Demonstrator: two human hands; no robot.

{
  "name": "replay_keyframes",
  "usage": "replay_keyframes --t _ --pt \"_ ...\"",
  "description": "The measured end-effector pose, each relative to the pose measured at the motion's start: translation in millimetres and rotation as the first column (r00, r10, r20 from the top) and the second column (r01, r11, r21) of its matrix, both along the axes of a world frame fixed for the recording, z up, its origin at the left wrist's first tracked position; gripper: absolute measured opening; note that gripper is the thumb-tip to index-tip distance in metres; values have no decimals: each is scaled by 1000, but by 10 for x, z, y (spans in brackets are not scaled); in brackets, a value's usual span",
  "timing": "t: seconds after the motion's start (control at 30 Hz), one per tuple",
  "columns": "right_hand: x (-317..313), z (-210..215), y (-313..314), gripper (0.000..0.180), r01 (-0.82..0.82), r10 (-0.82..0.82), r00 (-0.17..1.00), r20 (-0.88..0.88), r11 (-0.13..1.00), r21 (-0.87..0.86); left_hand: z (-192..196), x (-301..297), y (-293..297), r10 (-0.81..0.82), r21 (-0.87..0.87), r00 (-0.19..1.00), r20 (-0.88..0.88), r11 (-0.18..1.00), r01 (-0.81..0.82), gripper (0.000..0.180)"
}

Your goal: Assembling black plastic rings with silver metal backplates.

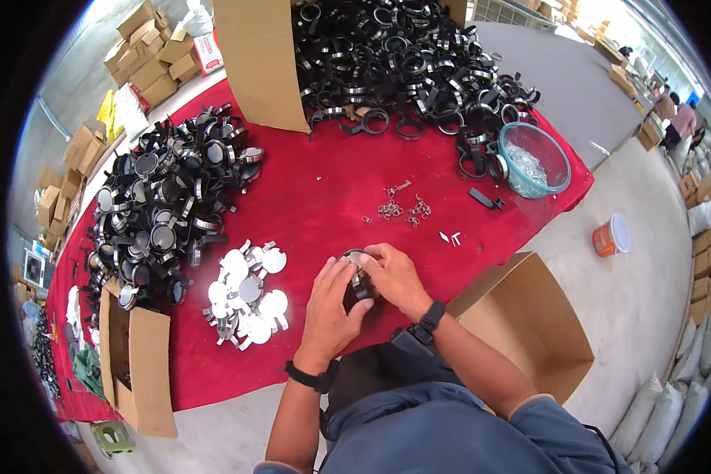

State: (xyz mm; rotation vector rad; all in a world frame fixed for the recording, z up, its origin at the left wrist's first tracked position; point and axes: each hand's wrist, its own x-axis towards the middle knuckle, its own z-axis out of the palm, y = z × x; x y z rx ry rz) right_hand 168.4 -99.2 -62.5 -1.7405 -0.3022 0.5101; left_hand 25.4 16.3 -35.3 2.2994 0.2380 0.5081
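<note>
Near the table's front edge, both hands are closed around a black ring-shaped part with a silvery disc face (355, 257). My left hand (328, 308) grips it from the left, thumb and fingers on its side. From the right, my right hand (395, 276) presses its fingers on the upper edge. Much of the part is hidden by the fingers. A heap of round white tabbed discs (249, 291) lies just left of my left hand. Beyond the hands are small metal clips (389, 209) and a few white slivers (454, 238).
Assembled black rings with discs (162, 189) pile up at left; open black rings (411, 63) spill from a cardboard box (261, 63). A teal basket (567, 186) of clear pieces stands far right. Open cartons (545, 332) (152, 355) flank the red-covered table (292, 186).
</note>
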Motion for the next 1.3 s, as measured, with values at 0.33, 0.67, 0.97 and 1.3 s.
replay_keyframes --t 0.33,0.67,0.97,1.3 --pt "1121 12 376 28 -58 428 494 757 885 -463 -97 187 127 -41 90 989 144 996 28 54" --pt "1060 -99 337 12 -155 537 272 798 843 -515 -52 -45 -36 35 -159 999 9 987 -33 69" --pt "896 -61 -117 9 -266 336 730 595 942 -205 7 160 78 43 -242 999 -26 969 -48 62" --pt "328 -325 -513 13 -113 137 951 277 988 -101 -206 112 101 168 -335 983 67 932 -136 74"
